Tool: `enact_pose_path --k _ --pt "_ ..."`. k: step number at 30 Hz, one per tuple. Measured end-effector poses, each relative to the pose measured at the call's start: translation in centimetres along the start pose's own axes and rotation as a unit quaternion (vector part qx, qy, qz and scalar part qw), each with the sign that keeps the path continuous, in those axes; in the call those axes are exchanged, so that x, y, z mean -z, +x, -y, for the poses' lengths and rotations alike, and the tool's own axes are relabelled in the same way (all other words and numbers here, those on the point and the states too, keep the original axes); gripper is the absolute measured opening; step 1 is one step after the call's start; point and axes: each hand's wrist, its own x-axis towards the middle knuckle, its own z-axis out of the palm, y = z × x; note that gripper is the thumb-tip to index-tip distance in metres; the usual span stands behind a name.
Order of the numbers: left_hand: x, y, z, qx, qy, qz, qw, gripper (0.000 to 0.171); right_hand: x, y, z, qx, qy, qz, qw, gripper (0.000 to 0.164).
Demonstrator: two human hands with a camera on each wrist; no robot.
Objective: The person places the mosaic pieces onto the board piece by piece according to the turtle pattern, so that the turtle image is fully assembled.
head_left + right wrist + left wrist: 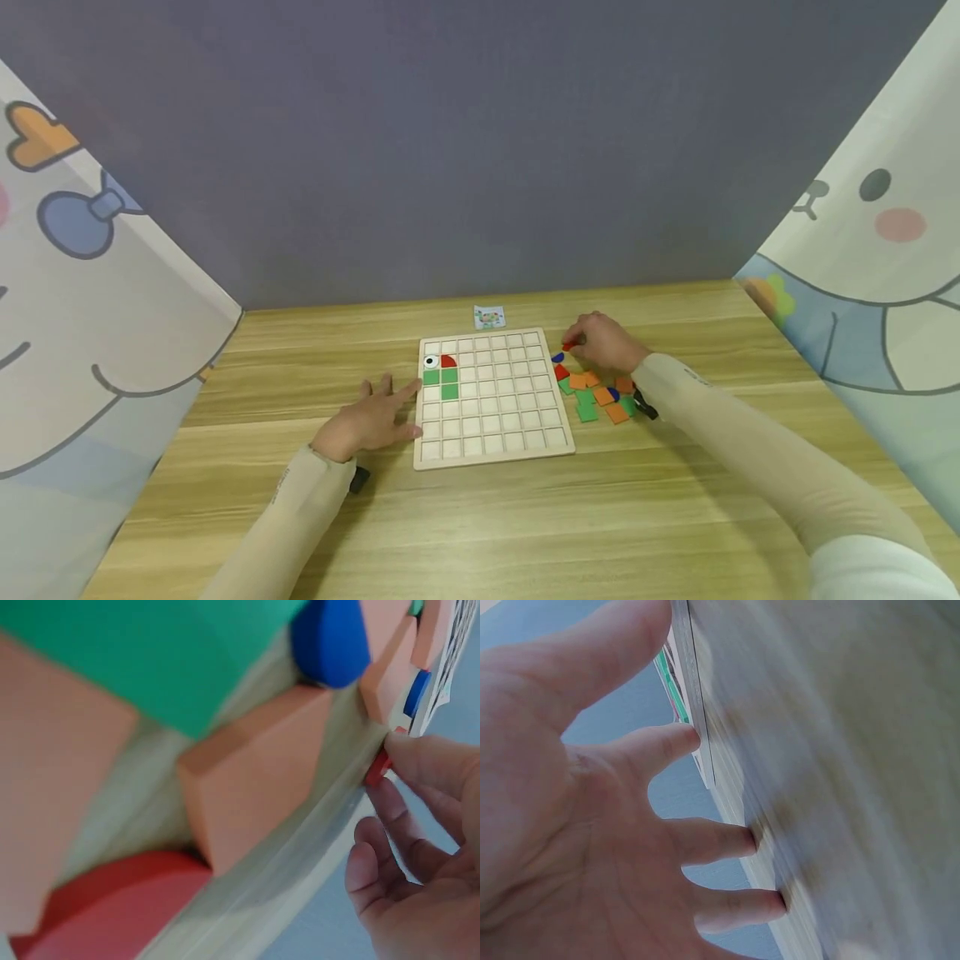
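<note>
A wooden grid board point(495, 417) lies flat on the table. In its far left corner sit a white tile with a black eye dot point(431, 362), a red rounded piece point(448, 361) and three green squares point(449, 392). My left hand point(369, 423) rests with spread fingers at the board's left edge, thumb and index finger touching the rim. Just past the board's far right side, my right hand point(606, 343) pinches a small red piece point(381, 763) between thumb and index finger. A blue rounded piece point(557, 357) lies close by it.
Right of the board is a loose pile of orange squares point(617, 412), green squares point(587, 412), red and blue pieces, some overlapping. A small printed card point(489, 317) lies beyond the board's far edge. A grey panel point(480, 167) stands behind the table.
</note>
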Motion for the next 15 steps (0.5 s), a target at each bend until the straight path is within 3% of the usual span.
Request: enact_pose_path --k 7,11,15 --pt "0.0 -0.2 0.0 -0.002 -0.006 0.001 1.0 0.08 -0.1 0.2 1.8 -0.011 0.037 0.011 0.999 0.012" --pt "0.0 -0.2 0.0 -0.004 -0.005 -0.001 1.0 0.08 -0.6 0.1 4.3 0.024 0.073 0.01 0.997 0.018" --pt "-0.1 -0.2 0.1 -0.005 -0.003 -0.004 1.0 0.079 -1.8 -0.1 7.5 0.089 0.063 0.006 0.994 0.016"
